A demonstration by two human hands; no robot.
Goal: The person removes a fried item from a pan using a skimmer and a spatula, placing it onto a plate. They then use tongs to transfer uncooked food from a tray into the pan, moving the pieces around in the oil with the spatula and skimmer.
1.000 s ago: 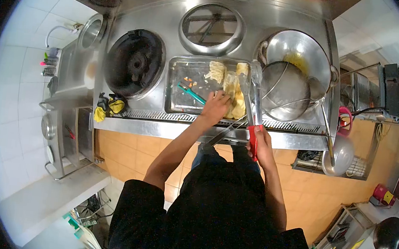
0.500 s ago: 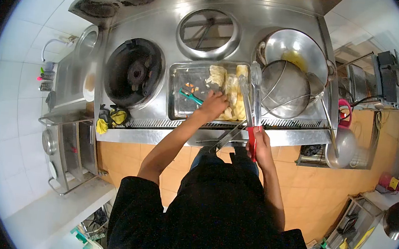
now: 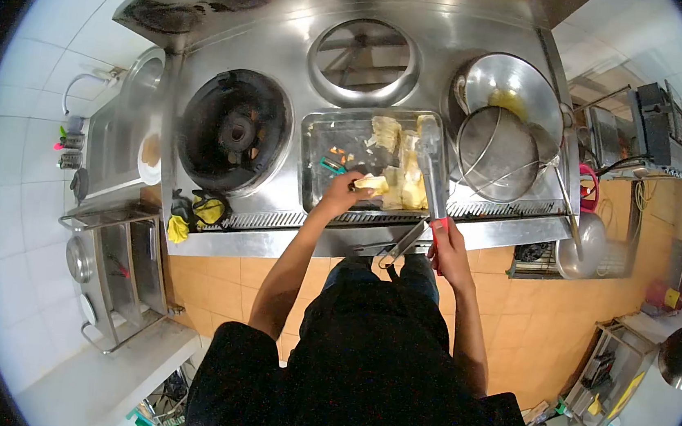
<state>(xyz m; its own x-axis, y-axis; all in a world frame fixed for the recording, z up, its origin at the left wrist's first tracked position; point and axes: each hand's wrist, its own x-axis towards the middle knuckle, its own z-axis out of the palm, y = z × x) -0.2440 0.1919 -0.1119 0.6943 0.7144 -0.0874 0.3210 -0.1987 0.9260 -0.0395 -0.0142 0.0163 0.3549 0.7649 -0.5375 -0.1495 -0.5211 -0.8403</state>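
A pale yellow piece of food [image 3: 375,185] is pinched in the fingers of my left hand [image 3: 341,195], over the front of a metal tray [image 3: 312,140]. More pale yellow pieces [image 3: 412,175] lie along the tray's right side. A green-handled tool [image 3: 332,165], partly behind my hand, rests among small orange scraps. Wrapped in my right hand [image 3: 452,256] is the red handle of tongs [image 3: 431,164], whose metal arms reach over the tray's right edge. Near that hand, a flat metal bar with a ring [image 3: 404,244] crosses the counter edge; its upper end is hidden.
Left of the tray is a blackened burner [image 3: 238,129], and behind it a round metal opening [image 3: 364,61]. A wire strainer [image 3: 498,154] and a steel wok [image 3: 525,87] with yellowish liquid stand to the right. Yellow-black gloves [image 3: 193,211] lie at the front left.
My left hand has drawn back left and toward me, lifting a yellow piece from the others. The tongs' arms look closer together, and the metal bar by my right hand has shifted.
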